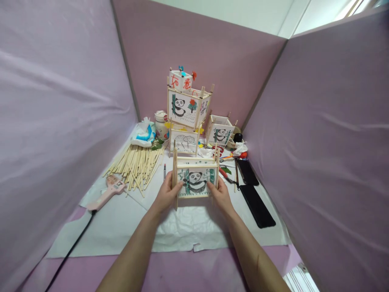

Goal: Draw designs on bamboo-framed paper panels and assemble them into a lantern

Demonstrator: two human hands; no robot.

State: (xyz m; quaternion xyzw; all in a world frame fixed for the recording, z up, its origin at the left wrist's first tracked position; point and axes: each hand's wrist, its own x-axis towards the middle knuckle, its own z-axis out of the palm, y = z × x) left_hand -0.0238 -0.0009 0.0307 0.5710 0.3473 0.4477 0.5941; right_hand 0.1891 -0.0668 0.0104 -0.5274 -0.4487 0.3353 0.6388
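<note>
Between my two hands is a box-shaped paper lantern (197, 190) with a frame of thin wooden sticks and a panda with bamboo drawn on its front panel. My left hand (166, 194) grips its left side, the thumb resting on the panel. On the opposite side my right hand (221, 195) holds it the same way. The fingers behind the lantern are partly hidden. Just beyond stands a stacked lantern (182, 107) with panda panels and a small top tier bearing red characters. Another panda lantern (219, 132) sits to its right.
A pile of wooden sticks (136, 164) and a pink glue gun (107, 194) with a black cord lie left. At right are red-handled pliers (226, 175) and two black flat objects, the nearer one (257, 206) larger. A white jar (161, 123) stands behind. Lilac-covered walls (200, 52) enclose the table.
</note>
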